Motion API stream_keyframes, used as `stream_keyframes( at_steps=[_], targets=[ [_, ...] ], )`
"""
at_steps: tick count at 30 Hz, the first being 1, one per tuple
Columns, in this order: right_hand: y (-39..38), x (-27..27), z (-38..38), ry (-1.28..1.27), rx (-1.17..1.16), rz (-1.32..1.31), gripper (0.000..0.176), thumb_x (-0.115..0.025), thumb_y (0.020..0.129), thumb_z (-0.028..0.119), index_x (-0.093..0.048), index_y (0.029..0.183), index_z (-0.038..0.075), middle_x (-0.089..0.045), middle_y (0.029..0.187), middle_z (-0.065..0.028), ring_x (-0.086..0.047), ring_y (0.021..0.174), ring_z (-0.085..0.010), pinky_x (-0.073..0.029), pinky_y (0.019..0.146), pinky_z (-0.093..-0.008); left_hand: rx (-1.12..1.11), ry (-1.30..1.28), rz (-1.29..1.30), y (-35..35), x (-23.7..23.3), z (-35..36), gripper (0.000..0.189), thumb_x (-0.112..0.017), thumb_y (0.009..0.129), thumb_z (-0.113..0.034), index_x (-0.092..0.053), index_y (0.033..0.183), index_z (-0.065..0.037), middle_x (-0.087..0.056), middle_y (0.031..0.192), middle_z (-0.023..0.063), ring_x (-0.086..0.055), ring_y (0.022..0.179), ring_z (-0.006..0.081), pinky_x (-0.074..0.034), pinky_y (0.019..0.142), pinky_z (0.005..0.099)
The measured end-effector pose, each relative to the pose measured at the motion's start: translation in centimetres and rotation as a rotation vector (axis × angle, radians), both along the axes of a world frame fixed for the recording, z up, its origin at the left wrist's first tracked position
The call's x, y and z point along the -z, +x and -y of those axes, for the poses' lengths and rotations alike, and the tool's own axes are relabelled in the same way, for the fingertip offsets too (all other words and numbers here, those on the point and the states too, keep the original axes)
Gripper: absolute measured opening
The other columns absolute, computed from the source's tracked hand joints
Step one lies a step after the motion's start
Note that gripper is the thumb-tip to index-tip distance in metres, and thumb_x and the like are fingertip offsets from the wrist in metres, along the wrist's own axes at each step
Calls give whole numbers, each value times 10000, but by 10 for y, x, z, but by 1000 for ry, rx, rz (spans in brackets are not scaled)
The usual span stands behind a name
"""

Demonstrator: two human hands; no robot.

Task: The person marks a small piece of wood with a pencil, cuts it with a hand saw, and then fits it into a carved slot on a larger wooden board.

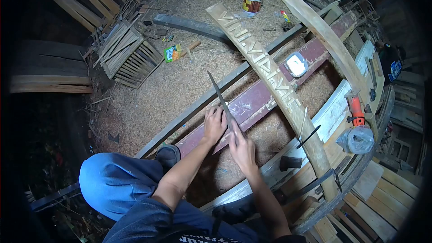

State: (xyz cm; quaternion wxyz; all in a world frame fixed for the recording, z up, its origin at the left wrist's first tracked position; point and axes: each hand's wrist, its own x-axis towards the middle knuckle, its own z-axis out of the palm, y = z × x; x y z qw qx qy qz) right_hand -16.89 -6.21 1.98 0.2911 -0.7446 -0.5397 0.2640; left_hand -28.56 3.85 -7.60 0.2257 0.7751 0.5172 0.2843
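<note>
A long, narrow dark blade-like tool (219, 91) points up and away over the red plank (252, 103). My right hand (241, 147) is closed round its lower end. Just left of it, my left hand (216, 123) is closed near the plank's edge, beside the tool; what its fingers hold, if anything, is too small to make out. To the right, a long wooden board with raised carved letters (265, 65) lies across the planks. A square tub of white material (296, 65) rests on the red plank beyond that board.
An orange power tool (356, 110) and a clear plastic bag (357, 139) lie at the right. A curved plank (319, 27) crosses behind the tub. A paint can (251, 2) stands on the ground. A slatted wooden crate (130, 54) is at the left. Another person (390, 62) is at the far right.
</note>
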Motion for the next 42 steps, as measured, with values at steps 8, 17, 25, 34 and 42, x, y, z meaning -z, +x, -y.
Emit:
stream_keyframes(
  at_steps=[8,17,25,34,42],
  targets=[
    [3,-10,-14,-139,-17,-41,463,-565,987,224,-547,1449,191,-663,700,-240,-664,643,-454,-524,603,-549,-10,-11,23,4,8,1,195,-620,918,-108,-636,1072,11,-640,1066,244,-595,1017,442,-471,931,509],
    [0,1,-3,-75,-2,-38,484,-576,980,220,-528,1461,191,-660,720,-254,-656,657,-454,-529,617,-538,-4,29,-14,4,-5,0,215,-625,872,-44,-611,1074,28,-629,1047,254,-589,1011,450,-469,924,520],
    [-2,-3,3,15,35,-82,472,-557,997,241,-523,1466,199,-646,680,-262,-665,635,-444,-524,590,-546,9,37,-10,3,0,0,225,-622,866,-40,-609,1085,11,-625,1051,252,-587,990,458,-471,909,515],
    [2,-4,3,0,21,-94,449,-564,992,222,-557,1438,169,-643,695,-271,-655,639,-456,-512,594,-538,8,2,-22,2,-3,1,249,-624,862,-58,-598,1096,20,-617,1083,251,-571,997,468,-461,915,527],
    [4,1,24,65,-3,-87,506,-598,969,184,-523,1470,196,-686,765,-244,-694,688,-421,-548,603,-494,3,-7,-38,4,-8,-1,214,-613,886,-56,-613,1084,23,-626,1097,254,-576,998,456,-463,917,522]
  ],
)
